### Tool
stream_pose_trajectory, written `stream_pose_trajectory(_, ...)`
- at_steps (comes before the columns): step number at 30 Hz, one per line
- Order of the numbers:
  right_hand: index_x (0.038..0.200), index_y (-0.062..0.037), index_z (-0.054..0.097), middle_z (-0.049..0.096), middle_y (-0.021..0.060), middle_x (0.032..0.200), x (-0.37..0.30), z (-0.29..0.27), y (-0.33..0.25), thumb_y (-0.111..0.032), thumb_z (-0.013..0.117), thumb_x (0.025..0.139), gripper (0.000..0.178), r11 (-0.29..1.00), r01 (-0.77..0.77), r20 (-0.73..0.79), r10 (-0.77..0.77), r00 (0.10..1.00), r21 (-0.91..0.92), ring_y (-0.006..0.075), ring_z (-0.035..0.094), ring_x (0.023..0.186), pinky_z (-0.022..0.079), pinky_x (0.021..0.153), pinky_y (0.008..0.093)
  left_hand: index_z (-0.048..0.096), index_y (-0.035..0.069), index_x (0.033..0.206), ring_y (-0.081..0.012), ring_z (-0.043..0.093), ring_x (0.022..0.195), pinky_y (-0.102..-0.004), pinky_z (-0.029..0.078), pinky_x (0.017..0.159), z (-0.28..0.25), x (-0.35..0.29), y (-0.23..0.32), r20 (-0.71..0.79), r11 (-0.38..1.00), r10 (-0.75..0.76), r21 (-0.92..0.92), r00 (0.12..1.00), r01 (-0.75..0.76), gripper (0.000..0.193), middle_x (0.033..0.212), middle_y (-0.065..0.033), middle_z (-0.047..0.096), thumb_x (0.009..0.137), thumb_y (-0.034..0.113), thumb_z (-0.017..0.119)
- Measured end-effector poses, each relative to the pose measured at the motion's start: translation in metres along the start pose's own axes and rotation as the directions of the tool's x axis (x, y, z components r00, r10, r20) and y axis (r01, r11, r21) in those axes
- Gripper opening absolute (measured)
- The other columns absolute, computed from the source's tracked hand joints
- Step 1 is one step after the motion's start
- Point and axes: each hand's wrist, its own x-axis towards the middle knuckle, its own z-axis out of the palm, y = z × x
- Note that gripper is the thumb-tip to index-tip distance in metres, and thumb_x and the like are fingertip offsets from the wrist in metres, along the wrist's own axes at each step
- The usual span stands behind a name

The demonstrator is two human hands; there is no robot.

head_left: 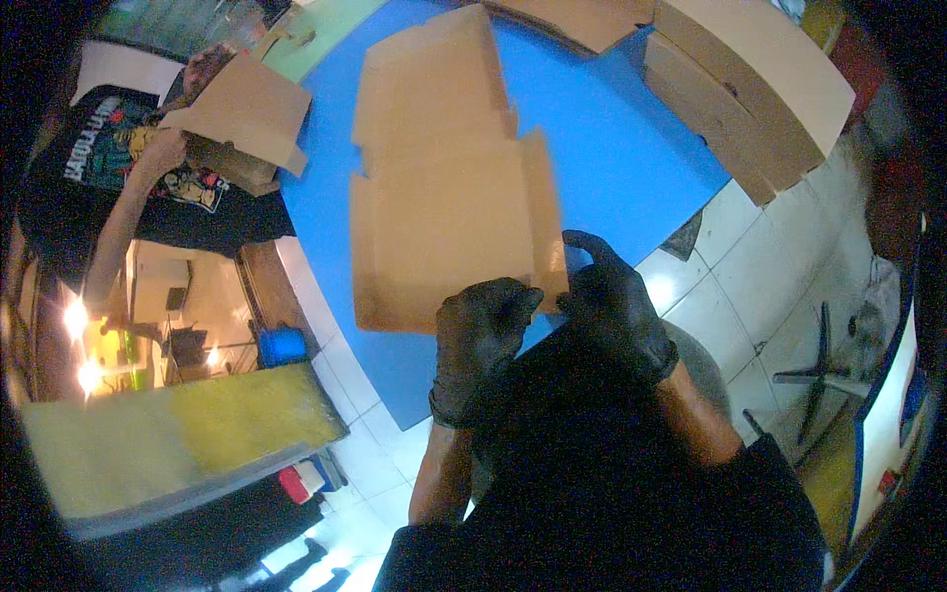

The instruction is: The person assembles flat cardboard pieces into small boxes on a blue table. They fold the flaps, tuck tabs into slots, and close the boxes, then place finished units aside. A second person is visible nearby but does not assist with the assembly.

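An unfolded brown cardboard box lies with its lid spread away from me and low side walls partly raised. My left hand, in a dark glove, is closed on its near wall, close to the right corner. My right hand, also gloved, pinches that near right corner, with its index finger bent around the side flap. The box rests on or just above a blue tabletop; its edges are slightly blurred.
Folded cardboard boxes are stacked at the far right of the table. At the left, another person in a dark printed shirt holds a cardboard box. A yellow-topped bench stands at lower left. A chair base is on the tiled floor at right.
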Motion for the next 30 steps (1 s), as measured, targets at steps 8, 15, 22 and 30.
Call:
stream_pose_trajectory(8,0.135,-0.0072,0.049,0.071,0.0103,0.093,-0.008,0.009,-0.014,-0.007,0.068,0.088,0.051,0.936,-0.124,-0.014,0.136,0.991,0.330,0.0151,0.066,0.085,0.053,0.076,0.0319,0.064,0.005,0.086,-0.0401,0.066,0.077,-0.0449,0.051,0.065,0.004,0.006,0.004,-0.009,0.993,-0.103,0.047,0.995,0.104,0.016,0.078,-0.0179,0.067,0.091,0.021,0.065)
stream_pose_trajectory(15,0.134,-0.0050,0.049,0.069,0.0111,0.092,-0.001,0.013,0.002,-0.006,0.068,0.087,0.050,0.753,-0.176,0.116,0.132,0.984,0.634,0.0179,0.067,0.081,0.054,0.070,0.0295,0.062,0.006,0.086,-0.0434,0.063,0.079,-0.0467,0.049,0.065,0.012,0.007,-0.004,-0.010,0.992,-0.100,0.075,0.995,0.100,0.014,0.080,-0.0205,0.065,0.092,0.018,0.062)
stream_pose_trajectory(22,0.133,-0.0065,0.050,0.068,0.0105,0.090,0.004,0.012,-0.004,-0.006,0.069,0.086,0.051,0.796,-0.163,0.083,0.141,0.987,0.583,0.0170,0.066,0.075,0.053,0.065,0.0294,0.063,0.005,0.086,-0.0390,0.066,0.074,-0.0439,0.050,0.065,0.017,0.005,-0.002,-0.032,0.996,-0.078,0.038,0.996,0.079,0.015,0.078,-0.0184,0.066,0.092,0.019,0.063)
stream_pose_trajectory(30,0.131,-0.0073,0.052,0.068,0.0087,0.089,0.002,0.008,-0.013,-0.005,0.069,0.084,0.050,0.867,-0.113,0.028,0.114,0.993,0.485,0.0152,0.066,0.082,0.053,0.072,0.0297,0.067,0.001,0.097,-0.0230,0.069,0.071,-0.0352,0.053,0.064,0.000,0.011,0.005,0.000,0.989,0.002,-0.146,1.000,-0.002,0.010,0.079,-0.0142,0.069,0.090,0.008,0.065)
